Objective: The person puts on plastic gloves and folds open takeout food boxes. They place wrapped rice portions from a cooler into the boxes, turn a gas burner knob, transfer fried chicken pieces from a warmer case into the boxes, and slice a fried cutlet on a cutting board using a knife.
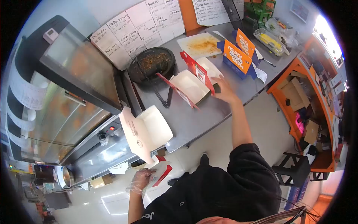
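My left hand [143,178], in a clear plastic glove, grips a red and white cardboard food box [161,171] low beside the counter. My bare right hand [226,90] reaches over the counter with fingers apart, at the edge of an open food box [209,68] with a red lid. Beside that stands another open food box [190,86], white inside, its red lid raised toward the left. A larger open white box [156,127] sits at the counter's near left corner, lid up. Whether my right fingertips press on the box is hard to tell.
Behind the boxes lie a black stone mortar [153,65] and a stained cutting board [199,44]. Blue and orange cartons [238,56] stand to the right, near a clear tray [269,42] of yellow food. A glass warming cabinet [74,97] is left; an orange shelf [309,112] is right.
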The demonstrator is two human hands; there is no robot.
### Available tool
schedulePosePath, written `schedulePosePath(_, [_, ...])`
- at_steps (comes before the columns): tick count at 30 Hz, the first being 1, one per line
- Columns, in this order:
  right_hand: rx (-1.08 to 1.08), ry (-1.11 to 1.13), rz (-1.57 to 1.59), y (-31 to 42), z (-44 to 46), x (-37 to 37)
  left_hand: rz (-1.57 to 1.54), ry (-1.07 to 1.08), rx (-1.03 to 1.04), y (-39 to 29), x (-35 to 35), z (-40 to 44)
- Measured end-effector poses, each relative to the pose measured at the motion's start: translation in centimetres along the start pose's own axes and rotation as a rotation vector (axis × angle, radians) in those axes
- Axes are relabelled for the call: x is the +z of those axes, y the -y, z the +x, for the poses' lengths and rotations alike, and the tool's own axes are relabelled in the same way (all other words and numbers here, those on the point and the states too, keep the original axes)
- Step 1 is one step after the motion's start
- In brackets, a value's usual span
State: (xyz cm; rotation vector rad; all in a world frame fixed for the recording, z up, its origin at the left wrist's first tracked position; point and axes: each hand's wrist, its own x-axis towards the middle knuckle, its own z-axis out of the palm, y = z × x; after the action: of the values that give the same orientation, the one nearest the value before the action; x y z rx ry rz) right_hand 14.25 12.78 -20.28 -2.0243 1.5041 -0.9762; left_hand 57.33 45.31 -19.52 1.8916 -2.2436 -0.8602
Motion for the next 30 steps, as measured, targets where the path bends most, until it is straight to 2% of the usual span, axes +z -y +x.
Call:
schedulePosePath(2, [-0.124, -0.021, -0.092, -0.6, -0.4, 1.4, 0.07, 0.029, -0.06, -1.1, -0.7, 0.7])
schedulePosePath(3, [-0.115, -0.029, -0.087, 0.1, -0.6, 2.2, 0.126, 0.055, -0.115, -1.6, -0.9, 1.1])
schedulePosePath(4, [-0.025, -0.094, -0.211, 1.1, -0.9, 3.4, 0.133, 0.058, -0.113, -1.8, -0.9, 1.4])
schedulePosePath(5, [0.059, -0.153, -0.334, 1.8, -1.3, 4.1, 0.07, 0.062, -0.111, -1.8, -0.9, 1.6])
schedulePosePath(6, [0.037, -0.244, -0.312, 0.7, -1.5, 5.4, 0.007, 0.048, -0.12, -1.7, -0.8, 1.6])
schedulePosePath(8, [-0.023, -0.446, -0.297, 0.2, -1.5, 7.2, -0.054, -0.051, 0.142, 2.4, 1.6, 1.5])
schedulePosePath(9, [0.068, -0.327, -0.239, 0.9, -1.3, 6.2, -0.104, -0.033, 0.092, 2.8, 2.4, 1.5])
schedulePosePath(10, [0.11, -0.473, -0.184, -2.9, -0.9, 8.7, -0.052, -0.029, 0.085, 3.7, 3.2, 1.4])
schedulePosePath(11, [0.034, -0.605, -0.157, -1.7, -1.8, 7.0, -0.353, 0.077, -0.215, 4.1, 3.7, 1.4])
schedulePosePath(12, [-0.014, -0.696, -0.227, -2.0, -1.6, 6.8, 0.024, -0.015, 0.14, 5.3, 4.1, 1.6])
schedulePosePath(13, [0.053, -0.637, -0.354, -1.3, -1.9, 5.8, -0.065, 0.038, -0.042, 3.2, 2.4, 1.2])
schedulePosePath(14, [-0.035, -0.748, -0.449, -3.1, -2.2, 6.4, 0.0, 0.067, -0.034, 4.0, 2.9, 1.4])
schedulePosePath(15, [-0.028, -0.743, -0.483, -3.8, -2.7, 6.0, -0.002, 0.036, -0.02, 4.2, 2.7, 0.9])
schedulePosePath(19, [0.093, -0.685, -0.472, -4.5, -3.3, 4.3, -0.043, -0.008, -0.021, 4.5, 2.6, -1.6])
schedulePosePath(22, [0.2, -0.677, -0.476, -4.7, -5.3, 3.5, -0.076, -0.042, 0.03, 8.8, 4.8, -3.3])
schedulePosePath(23, [0.241, -0.677, -0.466, -4.7, -6.3, 3.2, -0.089, -0.13, 0.132, 10.8, 6.1, -4.0])
schedulePosePath(24, [0.284, -0.684, -0.449, -4.7, -7.6, 2.8, -0.088, -0.132, 0.152, 11.6, 6.0, -5.1])
schedulePosePath(26, [0.37, -0.702, -0.379, -4.4, -10.2, 2.4, -0.042, -0.121, 0.026, 11.7, 5.1, -8.3])
schedulePosePath(28, [0.412, -0.764, -0.205, -3.3, -11.9, 2.0, -0.074, -0.084, 0.085, 13.3, 5.1, -11.6])
schedulePosePath(30, [0.293, -0.928, 0.024, 2.2, -12.0, 1.3, -0.083, -0.06, -0.117, 14.7, 5.0, -14.5])
